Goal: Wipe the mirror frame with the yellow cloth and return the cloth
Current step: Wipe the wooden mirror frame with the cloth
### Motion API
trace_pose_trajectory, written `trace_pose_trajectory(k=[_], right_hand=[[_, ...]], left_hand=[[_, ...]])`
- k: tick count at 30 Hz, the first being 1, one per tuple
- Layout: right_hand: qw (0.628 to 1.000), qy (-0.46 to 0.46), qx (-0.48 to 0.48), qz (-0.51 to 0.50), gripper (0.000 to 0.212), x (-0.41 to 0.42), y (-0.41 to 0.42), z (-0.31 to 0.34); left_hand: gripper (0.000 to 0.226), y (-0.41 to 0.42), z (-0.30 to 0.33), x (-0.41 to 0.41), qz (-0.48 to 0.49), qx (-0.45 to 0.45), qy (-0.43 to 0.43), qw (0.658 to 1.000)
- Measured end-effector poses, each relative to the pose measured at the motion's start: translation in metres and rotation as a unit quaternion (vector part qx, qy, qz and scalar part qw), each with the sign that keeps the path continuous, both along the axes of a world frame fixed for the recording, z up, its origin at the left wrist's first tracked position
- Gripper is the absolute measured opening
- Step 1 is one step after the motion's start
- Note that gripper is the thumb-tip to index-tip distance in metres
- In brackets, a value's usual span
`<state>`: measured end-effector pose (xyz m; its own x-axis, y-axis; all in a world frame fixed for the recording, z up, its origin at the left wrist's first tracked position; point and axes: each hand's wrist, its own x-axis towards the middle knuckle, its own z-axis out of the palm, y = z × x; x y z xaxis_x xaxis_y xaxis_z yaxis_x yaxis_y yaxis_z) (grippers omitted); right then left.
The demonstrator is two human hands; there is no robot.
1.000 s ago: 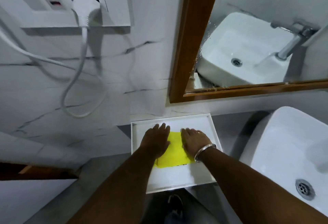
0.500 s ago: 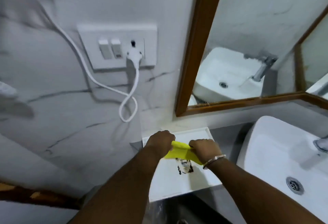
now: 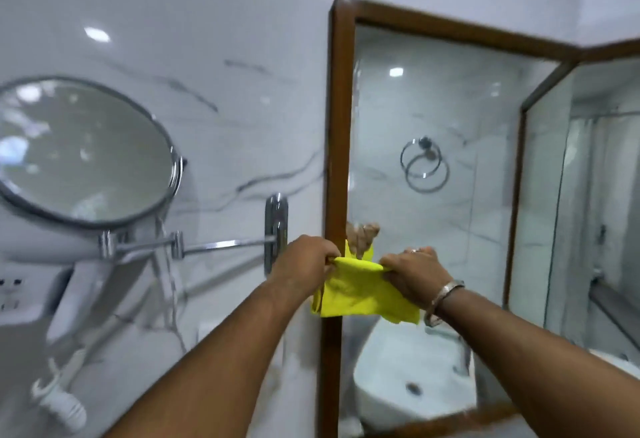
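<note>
Both hands are up in front of the wall. The left hand (image 3: pixel 306 257) is pinched tight on one top corner of the yellow cloth (image 3: pixel 360 293), and the right hand (image 3: pixel 412 273) is clamped on the other, a bracelet (image 3: pixel 443 299) on that wrist. The cloth is stretched between them, hanging loose below, held right across the left upright of the brown mirror frame (image 3: pixel 337 132); whether it touches the wood, I cannot tell. Fingertips and a bit of yellow show reflected in the glass just above. Off to the left, a round mirror (image 3: pixel 83 151) juts out on a chrome arm (image 3: pixel 221 245) from the marble wall (image 3: pixel 242 91). A white basin (image 3: pixel 408 378) shows in the reflection, low down.
</note>
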<state>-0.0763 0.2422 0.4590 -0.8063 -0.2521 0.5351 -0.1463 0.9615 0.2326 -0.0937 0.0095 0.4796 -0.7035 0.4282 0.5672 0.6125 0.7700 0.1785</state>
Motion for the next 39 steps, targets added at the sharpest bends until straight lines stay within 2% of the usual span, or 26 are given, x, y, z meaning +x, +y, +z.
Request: trace_pose_trajectory(k=[4,7,9,12,15,17,18,20,21,23,25,26,28,31,34,39], right_hand=[[0.986,0.15,-0.039,0.06,0.019,-0.01,0.016,0.116],[0.946,0.287,-0.131,0.081,0.023,-0.022,0.021,0.197],[0.914,0.368,-0.146,0.088,0.021,-0.03,0.017,0.242],[0.899,0.41,-0.146,0.051,0.018,-0.042,0.003,0.287],[0.884,0.418,-0.206,0.036,0.022,-0.061,-0.01,0.314],[0.874,0.434,-0.206,0.073,0.028,-0.076,-0.015,0.318],[0.87,0.453,-0.159,0.111,0.03,-0.083,-0.017,0.316],[0.855,0.489,-0.001,0.173,0.031,-0.094,-0.016,0.307],[0.852,0.481,0.069,0.197,0.036,-0.1,-0.012,0.305],[0.875,0.407,0.133,0.224,0.057,-0.106,-0.005,0.303],[0.908,0.327,0.127,0.228,0.072,-0.107,0.002,0.299],[0.915,0.311,0.116,0.231,0.069,-0.107,0.002,0.297],[0.918,0.319,0.084,0.219,0.066,-0.108,-0.001,0.291],[0.923,0.344,0.0,0.17,0.077,-0.111,-0.016,0.291],[0.925,0.344,-0.076,0.142,0.073,-0.117,-0.028,0.303],[0.931,0.334,-0.074,0.13,0.06,-0.112,-0.029,0.308]], left_hand=[[0.024,0.002,0.116,-0.01,-0.026,0.081,0.101,0.991],[0.023,0.007,0.198,-0.014,-0.023,0.128,0.216,0.968],[0.024,0.013,0.247,-0.016,-0.014,0.141,0.275,0.951],[0.021,0.019,0.294,-0.022,0.019,0.133,0.315,0.94],[0.019,0.026,0.32,-0.033,0.027,0.142,0.334,0.931],[0.019,0.027,0.329,-0.04,0.022,0.153,0.349,0.924],[0.02,0.026,0.33,-0.043,0.023,0.152,0.355,0.922],[0.028,0.024,0.329,-0.048,0.05,0.143,0.379,0.913],[0.036,0.021,0.326,-0.051,0.075,0.14,0.393,0.906],[0.053,0.013,0.313,-0.057,0.115,0.139,0.4,0.898],[0.063,0.001,0.291,-0.063,0.146,0.128,0.392,0.899],[0.067,-0.006,0.278,-0.067,0.173,0.108,0.389,0.898],[0.073,-0.022,0.251,-0.077,0.232,0.036,0.4,0.886],[0.08,-0.037,0.227,-0.088,0.273,-0.05,0.4,0.874],[0.08,-0.045,0.223,-0.099,0.271,-0.055,0.408,0.87],[0.079,-0.048,0.224,-0.111,0.257,-0.052,0.444,0.857]])
